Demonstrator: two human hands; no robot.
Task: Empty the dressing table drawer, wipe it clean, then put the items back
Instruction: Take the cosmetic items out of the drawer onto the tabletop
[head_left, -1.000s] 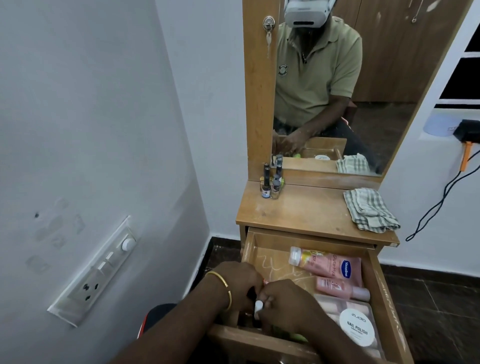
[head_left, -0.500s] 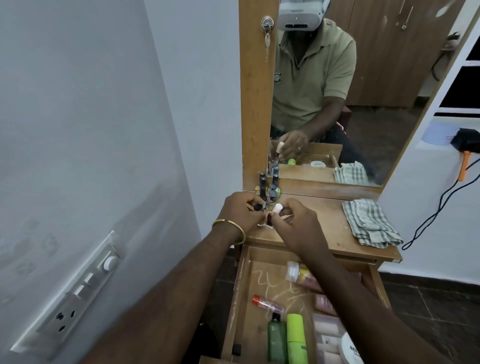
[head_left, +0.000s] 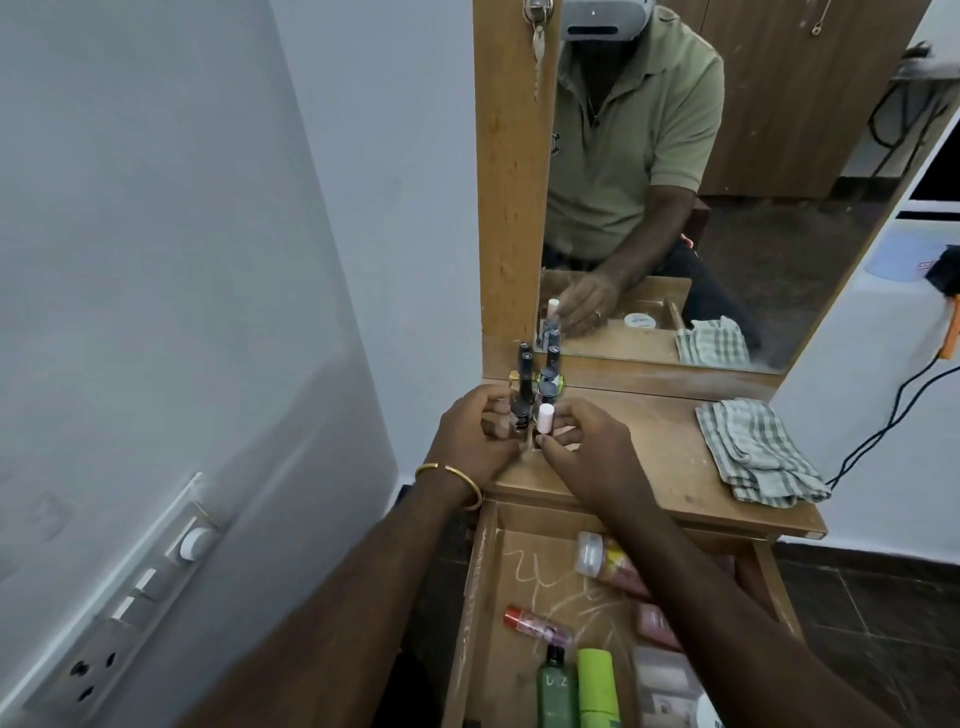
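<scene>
Here two hands — left hand (head_left: 475, 434), right hand (head_left: 587, 452) — each pinch one bottle.

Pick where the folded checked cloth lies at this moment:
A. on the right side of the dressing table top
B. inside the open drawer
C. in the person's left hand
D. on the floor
A: the checked cloth lies folded on the right part of the dressing table top, apart from both hands and above the open drawer.

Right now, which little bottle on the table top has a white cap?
The small bottle with the white cap, which the right hand pinches at the front of the cluster. The other nail polish bottles there all have dark caps.
</scene>
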